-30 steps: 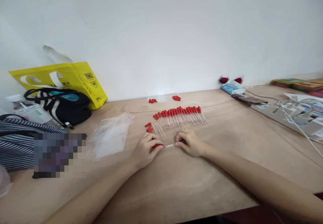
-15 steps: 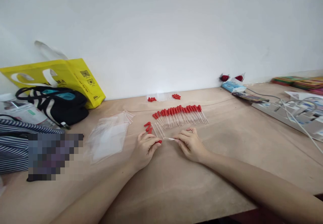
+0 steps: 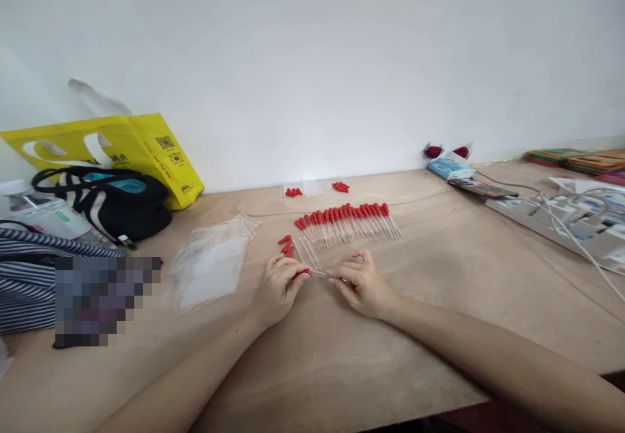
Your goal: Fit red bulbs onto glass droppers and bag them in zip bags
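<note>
My left hand [image 3: 282, 284] pinches a red rubber dropper bulb [image 3: 303, 271], most of it hidden by the fingers. Thumb and fingers of my right hand [image 3: 362, 283] close on a clear glass dropper tube [image 3: 319, 273], whose left end meets the bulb's mouth. How deep the tube sits in the bulb I cannot tell. Beyond my left fingers lie a few loose red bulbs [image 3: 285, 245], with bare glass tubes [image 3: 308, 251] beside them. Farther back, a slanted row of droppers with red bulbs [image 3: 349, 218] stretches to the right.
Clear zip bags [image 3: 215, 270] lie flat on the wooden table [image 3: 342, 368] to the left. Near the wall is another bag [image 3: 315, 187] with red bulbs at both ends. A yellow bag [image 3: 170, 159] stands far left; a power strip [image 3: 551, 224] and cables occupy the right.
My right hand has moved left with the glass tube, closing the gap to the red bulb. My left hand has hardly shifted.
</note>
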Tool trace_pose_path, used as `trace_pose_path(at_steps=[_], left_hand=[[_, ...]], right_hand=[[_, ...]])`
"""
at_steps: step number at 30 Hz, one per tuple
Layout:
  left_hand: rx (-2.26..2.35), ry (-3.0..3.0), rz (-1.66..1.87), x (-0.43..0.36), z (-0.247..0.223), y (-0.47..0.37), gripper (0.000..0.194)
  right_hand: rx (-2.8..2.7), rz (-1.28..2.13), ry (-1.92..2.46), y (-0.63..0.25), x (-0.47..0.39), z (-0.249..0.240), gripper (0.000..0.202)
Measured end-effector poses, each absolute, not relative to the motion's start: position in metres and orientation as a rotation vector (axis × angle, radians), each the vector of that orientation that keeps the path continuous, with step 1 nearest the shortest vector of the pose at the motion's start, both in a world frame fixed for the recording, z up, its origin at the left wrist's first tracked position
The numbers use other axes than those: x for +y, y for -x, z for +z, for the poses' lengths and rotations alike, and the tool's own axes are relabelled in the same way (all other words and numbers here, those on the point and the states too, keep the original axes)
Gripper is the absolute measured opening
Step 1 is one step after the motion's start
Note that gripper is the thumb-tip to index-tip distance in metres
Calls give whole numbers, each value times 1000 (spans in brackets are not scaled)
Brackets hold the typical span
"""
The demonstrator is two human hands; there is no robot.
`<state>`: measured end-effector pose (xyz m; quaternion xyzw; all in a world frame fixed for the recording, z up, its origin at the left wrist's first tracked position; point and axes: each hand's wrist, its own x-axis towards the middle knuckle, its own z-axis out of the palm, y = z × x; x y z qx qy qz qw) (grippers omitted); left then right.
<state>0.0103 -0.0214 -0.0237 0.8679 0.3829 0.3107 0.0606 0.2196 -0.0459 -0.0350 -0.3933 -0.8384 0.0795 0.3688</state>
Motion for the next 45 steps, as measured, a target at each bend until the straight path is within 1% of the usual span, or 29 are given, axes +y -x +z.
trace_pose_path(at_steps=[5,12,19,28,32,37,40,43,45], left_hand=[[1128,-2684,956,-24,-23,-11,18],[985,-2825,846,-31,-16,-15,18],[923,-2855,903,-32,-19,-17,18],[903,-2858,883,-30,-24,-16,18],[988,-2839,852,-29,-20,-16,19],[1087,-2803,904,-22,-18,-11,21],[1070,-2823,867,-20,-19,-8,23],[1062,-2808,835,-20,-19,-8,25],[1156,-2724,909,-18,-19,-6,25]], right_hand=[[-2226,214,989,-220,-47,-36,21],[-2315,112,964,-228,-46,-35,23],[-2287,124,970,-220,-47,-34,25],[-2327,104,971,-213,-45,-33,26],[-2360,101,982,-216,-42,-27,26],[-2348,-17,1011,-225,-38,-22,24],[-2359,-64,1034,-229,-38,-22,22],[-2376,-55,1038,-231,-39,-24,21],[-2350,-15,1071,-231,-39,-25,19]])
